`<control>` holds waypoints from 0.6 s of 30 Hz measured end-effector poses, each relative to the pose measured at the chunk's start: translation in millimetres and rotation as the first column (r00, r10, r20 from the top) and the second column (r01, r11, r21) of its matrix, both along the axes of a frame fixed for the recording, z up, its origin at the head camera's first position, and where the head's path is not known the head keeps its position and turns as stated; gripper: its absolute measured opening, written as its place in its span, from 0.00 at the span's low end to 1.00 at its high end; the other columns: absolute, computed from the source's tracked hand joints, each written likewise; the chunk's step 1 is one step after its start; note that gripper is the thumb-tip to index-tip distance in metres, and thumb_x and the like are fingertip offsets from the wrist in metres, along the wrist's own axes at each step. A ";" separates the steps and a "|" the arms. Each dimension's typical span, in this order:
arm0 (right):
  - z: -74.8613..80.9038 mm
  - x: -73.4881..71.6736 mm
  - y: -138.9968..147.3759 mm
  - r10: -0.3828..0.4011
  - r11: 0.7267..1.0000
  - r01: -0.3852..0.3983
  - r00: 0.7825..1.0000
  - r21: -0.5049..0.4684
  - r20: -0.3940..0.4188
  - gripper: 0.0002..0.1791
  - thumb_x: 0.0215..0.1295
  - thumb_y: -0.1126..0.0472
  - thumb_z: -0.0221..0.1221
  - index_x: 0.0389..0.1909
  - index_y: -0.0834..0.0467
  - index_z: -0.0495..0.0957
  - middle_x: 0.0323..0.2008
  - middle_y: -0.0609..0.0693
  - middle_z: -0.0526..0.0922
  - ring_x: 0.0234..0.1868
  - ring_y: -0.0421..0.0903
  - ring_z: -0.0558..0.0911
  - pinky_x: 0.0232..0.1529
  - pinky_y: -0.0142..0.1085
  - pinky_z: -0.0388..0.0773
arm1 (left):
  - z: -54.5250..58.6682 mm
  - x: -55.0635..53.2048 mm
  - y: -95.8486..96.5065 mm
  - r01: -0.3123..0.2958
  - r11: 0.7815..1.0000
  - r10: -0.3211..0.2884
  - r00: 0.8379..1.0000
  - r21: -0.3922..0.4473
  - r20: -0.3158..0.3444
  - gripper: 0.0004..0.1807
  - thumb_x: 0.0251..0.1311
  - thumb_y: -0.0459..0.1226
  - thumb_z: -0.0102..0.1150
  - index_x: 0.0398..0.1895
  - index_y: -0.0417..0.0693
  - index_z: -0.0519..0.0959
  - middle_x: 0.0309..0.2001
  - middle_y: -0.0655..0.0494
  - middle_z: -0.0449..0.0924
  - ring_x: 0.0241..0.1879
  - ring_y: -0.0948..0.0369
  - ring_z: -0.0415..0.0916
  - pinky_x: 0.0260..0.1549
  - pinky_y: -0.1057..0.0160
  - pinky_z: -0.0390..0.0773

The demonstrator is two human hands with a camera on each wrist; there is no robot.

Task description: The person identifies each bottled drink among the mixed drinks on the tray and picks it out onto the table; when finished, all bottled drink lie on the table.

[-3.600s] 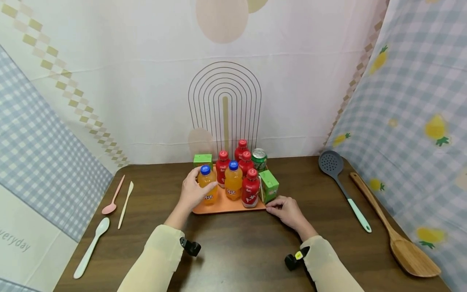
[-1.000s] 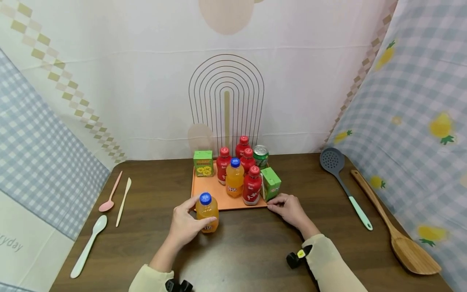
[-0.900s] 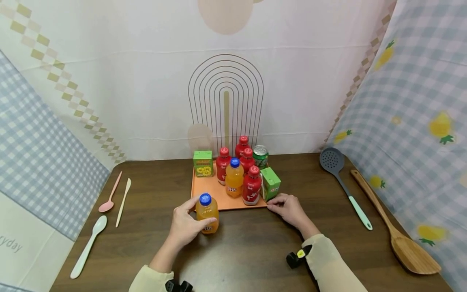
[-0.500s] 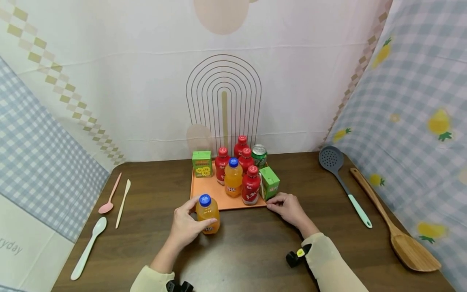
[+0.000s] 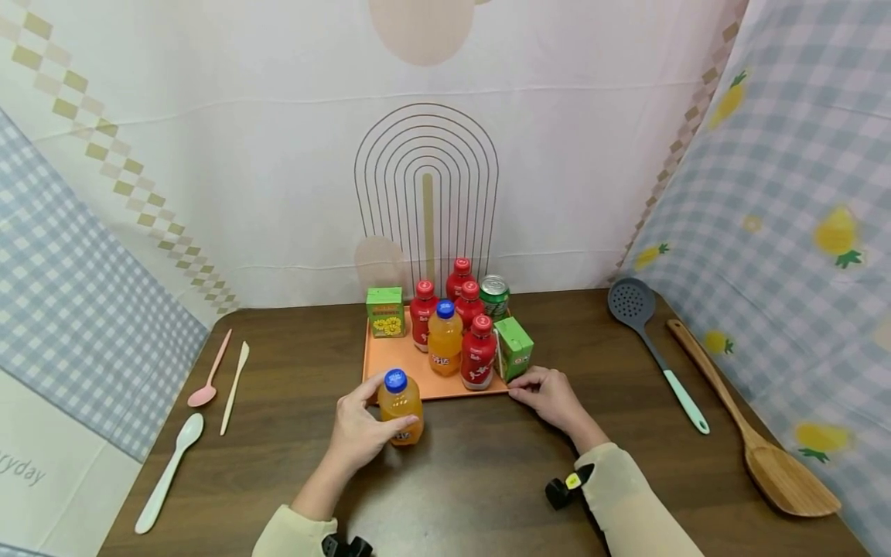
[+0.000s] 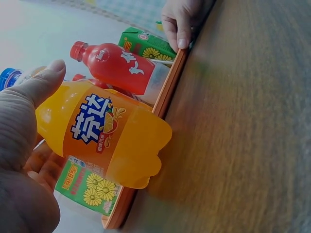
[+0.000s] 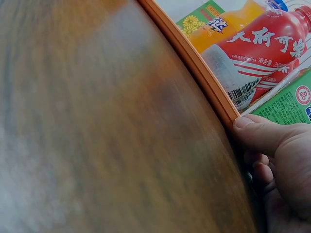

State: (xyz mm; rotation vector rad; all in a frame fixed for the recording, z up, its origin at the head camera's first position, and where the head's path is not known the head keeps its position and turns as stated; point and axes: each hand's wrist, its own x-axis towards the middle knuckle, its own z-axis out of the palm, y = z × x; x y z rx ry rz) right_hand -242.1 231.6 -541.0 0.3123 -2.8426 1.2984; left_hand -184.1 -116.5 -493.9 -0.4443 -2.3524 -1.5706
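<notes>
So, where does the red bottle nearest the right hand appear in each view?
Head: red bottle, just right of centre, below mid-height.
Left wrist: red bottle, above and left of centre, sideways in the picture.
Right wrist: red bottle, upper right, slanted in the picture.
Shared landmark: the right hand at the corner of the orange tray.

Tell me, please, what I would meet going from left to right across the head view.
White spoon → pink spoon → pale knife → left hand → held orange drink bottle → standing orange drink bottle → front red bottle → right hand → slotted ladle → wooden spatula.
</notes>
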 end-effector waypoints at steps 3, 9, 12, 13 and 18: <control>-0.4 -0.2 0.2 0.000 1.000 0.000 1.000 -0.002 -0.002 0.03 0.55 0.55 0.70 0.32 0.47 0.88 0.32 0.40 0.81 0.32 0.42 0.75 0.31 0.35 0.73 | -1.0 -0.4 0.3 0.002 1.000 -0.002 1.000 -0.001 -0.005 0.34 0.36 0.45 0.81 0.53 0.58 0.79 0.43 0.67 0.83 0.41 0.65 0.79 0.39 0.60 0.80; -1.0 -0.7 0.5 -0.002 1.000 0.002 1.000 -0.012 -0.010 0.03 0.55 0.55 0.70 0.31 0.47 0.88 0.31 0.40 0.81 0.31 0.42 0.76 0.30 0.34 0.73 | -1.9 -0.8 0.4 0.008 1.000 -0.008 1.000 -0.006 -0.016 0.34 0.37 0.45 0.80 0.53 0.58 0.79 0.43 0.67 0.83 0.41 0.65 0.79 0.39 0.60 0.80; -1.1 -0.7 0.7 0.001 1.000 -0.001 1.000 -0.016 -0.017 0.03 0.55 0.55 0.70 0.32 0.47 0.88 0.31 0.41 0.81 0.31 0.41 0.76 0.30 0.34 0.73 | -2.4 -1.0 0.2 0.008 1.000 -0.008 1.000 -0.005 -0.019 0.34 0.37 0.46 0.80 0.53 0.58 0.78 0.43 0.67 0.83 0.41 0.65 0.79 0.39 0.60 0.80; -1.0 -0.7 0.7 0.001 1.000 -0.002 1.000 -0.017 -0.017 0.03 0.55 0.56 0.70 0.32 0.48 0.88 0.31 0.40 0.81 0.31 0.41 0.76 0.30 0.34 0.74 | -2.6 -1.0 0.2 0.008 1.000 -0.008 1.000 -0.005 -0.021 0.34 0.37 0.46 0.80 0.53 0.58 0.78 0.43 0.66 0.83 0.41 0.65 0.79 0.39 0.60 0.80; -0.9 -0.8 0.6 0.008 1.000 -0.008 1.000 -0.020 -0.023 0.04 0.55 0.55 0.70 0.32 0.49 0.88 0.30 0.40 0.81 0.31 0.41 0.77 0.30 0.34 0.74 | -3.0 -1.9 -0.2 0.011 1.000 -0.011 0.999 -0.015 -0.037 0.35 0.37 0.45 0.80 0.55 0.55 0.78 0.43 0.62 0.84 0.40 0.63 0.79 0.37 0.60 0.80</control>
